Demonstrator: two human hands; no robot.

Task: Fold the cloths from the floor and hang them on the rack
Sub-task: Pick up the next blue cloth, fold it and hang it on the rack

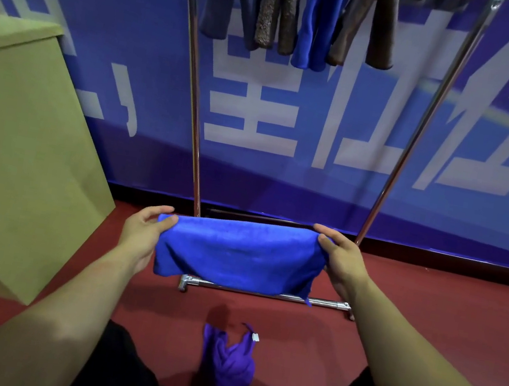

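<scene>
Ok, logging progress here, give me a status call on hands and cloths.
Left hand and right hand pinch blue cloth by its ends. Purple cloth crumpled on floor. Rack ahead, nothing blocking.

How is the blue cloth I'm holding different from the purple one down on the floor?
The blue cloth is held up off the floor, one end in the left hand and one in the right hand; the purple cloth lies untouched on the red floor. The blue cloth is stretched out wide and doubled over; the purple cloth is crumpled in a heap. Neither hangs on the rack yet.
</scene>
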